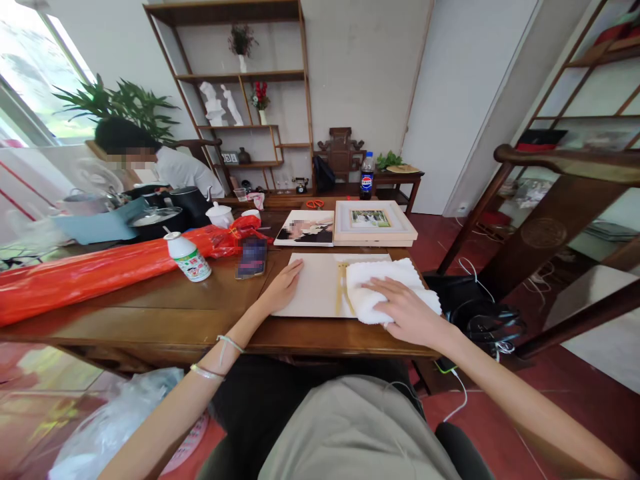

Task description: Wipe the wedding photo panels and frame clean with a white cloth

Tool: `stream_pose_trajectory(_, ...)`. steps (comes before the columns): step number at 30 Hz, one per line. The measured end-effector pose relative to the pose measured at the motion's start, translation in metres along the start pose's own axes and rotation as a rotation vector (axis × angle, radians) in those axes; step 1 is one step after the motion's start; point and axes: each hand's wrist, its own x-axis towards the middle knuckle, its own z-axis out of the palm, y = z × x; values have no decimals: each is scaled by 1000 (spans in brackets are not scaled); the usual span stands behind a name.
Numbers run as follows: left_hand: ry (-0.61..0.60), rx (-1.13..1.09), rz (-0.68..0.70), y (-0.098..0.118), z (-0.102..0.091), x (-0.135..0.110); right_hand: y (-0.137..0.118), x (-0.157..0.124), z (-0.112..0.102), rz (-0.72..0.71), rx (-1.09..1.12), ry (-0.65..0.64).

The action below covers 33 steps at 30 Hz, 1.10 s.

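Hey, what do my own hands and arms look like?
Your left hand and right hand are ungloved, the forearms bare, with no sleeves in view. Your left wrist wears a thin, pale cord and a light-coloured bangle.

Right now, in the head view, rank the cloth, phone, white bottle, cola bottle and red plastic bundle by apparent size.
Red plastic bundle
White cloth, under the right hand
White bottle and phone: too alike to rank
Cola bottle

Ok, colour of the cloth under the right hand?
White; the cloth shows best in the head view.
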Motion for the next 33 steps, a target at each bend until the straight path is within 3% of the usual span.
stream_pose_trajectory(3, -4, -1, -3, 0, 0, 0, 8, 5, 0, 28, 18, -5)
stream_pose_trajectory(9, -2, -11, 7, 0, -1, 0, 50, 42, 8, 113, -44, -26)
stream_pose_trajectory(12, -5, -8, 2, 1, -1, 0, 57, 54, 8, 164, -54, -36)
stream_pose_trajectory(15, -1, -10, -4, 2, -1, 0, 42, 52, 6, 193, -38, -60)
stream_pose_trajectory(21, 14, -20, -1, 3, -2, 1, -30, 20, -13, 207, 32, -141)
stream_pose_trajectory(24, 2, -10, 4, 3, -2, 1, -43, 14, -23, 212, 73, -185)
stream_pose_trajectory(26, -3, -9, 6, 2, -2, 1, -31, 21, -23, 233, 75, -187)
stream_pose_trajectory(33, 17, -20, 17, -3, 2, 0, 50, 74, 1, 262, -4, -76)
